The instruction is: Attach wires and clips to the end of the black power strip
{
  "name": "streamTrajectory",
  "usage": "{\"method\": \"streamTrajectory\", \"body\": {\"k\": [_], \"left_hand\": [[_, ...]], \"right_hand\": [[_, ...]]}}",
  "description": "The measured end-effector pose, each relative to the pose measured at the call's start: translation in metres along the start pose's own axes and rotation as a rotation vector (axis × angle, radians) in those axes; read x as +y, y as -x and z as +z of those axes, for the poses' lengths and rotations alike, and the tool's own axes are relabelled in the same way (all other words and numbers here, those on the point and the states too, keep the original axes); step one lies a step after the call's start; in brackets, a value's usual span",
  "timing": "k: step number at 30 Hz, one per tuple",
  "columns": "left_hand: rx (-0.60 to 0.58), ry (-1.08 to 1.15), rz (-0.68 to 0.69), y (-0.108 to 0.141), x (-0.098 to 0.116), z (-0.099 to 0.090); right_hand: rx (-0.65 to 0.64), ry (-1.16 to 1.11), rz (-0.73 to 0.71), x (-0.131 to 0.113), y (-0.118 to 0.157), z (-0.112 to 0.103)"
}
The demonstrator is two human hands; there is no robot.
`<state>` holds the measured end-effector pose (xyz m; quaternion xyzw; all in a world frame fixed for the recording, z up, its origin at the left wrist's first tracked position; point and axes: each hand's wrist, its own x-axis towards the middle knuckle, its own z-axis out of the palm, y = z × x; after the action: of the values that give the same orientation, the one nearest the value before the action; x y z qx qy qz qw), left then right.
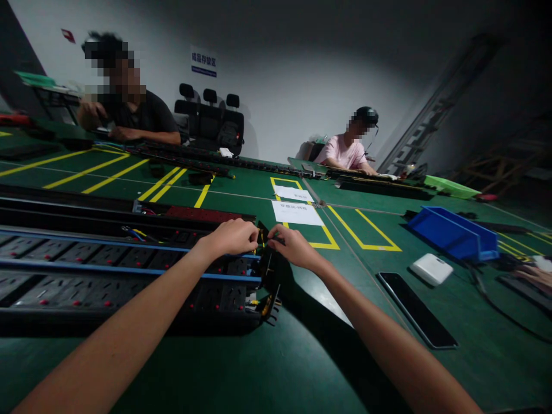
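Long black power strips [116,298] with rows of sockets and red dots lie side by side at the left, with blue edging along them. At their right end, my left hand [235,237] is closed, its fingertips pressed together beside a thin yellow wire [260,237]. Opposite it, my right hand [293,246] makes a pinch at a dark end piece. What either pinch holds is too small to make out. A black end plate [271,305] stands tilted at the nearer strip's end, with yellow wire beside it.
On the green table [194,368] at the right are a phone [416,310], a white case [431,269] and a blue bin [451,233]. Paper sheets [297,213] lie ahead. Two people work across the table; another hand [532,279] shows at the right edge.
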<state>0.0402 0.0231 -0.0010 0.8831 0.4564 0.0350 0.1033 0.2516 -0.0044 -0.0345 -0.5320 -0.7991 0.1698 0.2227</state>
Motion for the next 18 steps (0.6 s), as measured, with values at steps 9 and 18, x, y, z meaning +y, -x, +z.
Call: {"method": "streamTrajectory", "body": {"k": [9, 18], "left_hand": [[-0.013, -0.008, -0.019, 0.000, 0.001, -0.001], [-0.015, -0.012, 0.001, 0.001, 0.001, -0.002]], "right_hand": [[-0.026, -0.143, 0.042, -0.010, 0.001, -0.001], [-0.079, -0.140, 0.117, -0.011, 0.005, -0.001]]}}
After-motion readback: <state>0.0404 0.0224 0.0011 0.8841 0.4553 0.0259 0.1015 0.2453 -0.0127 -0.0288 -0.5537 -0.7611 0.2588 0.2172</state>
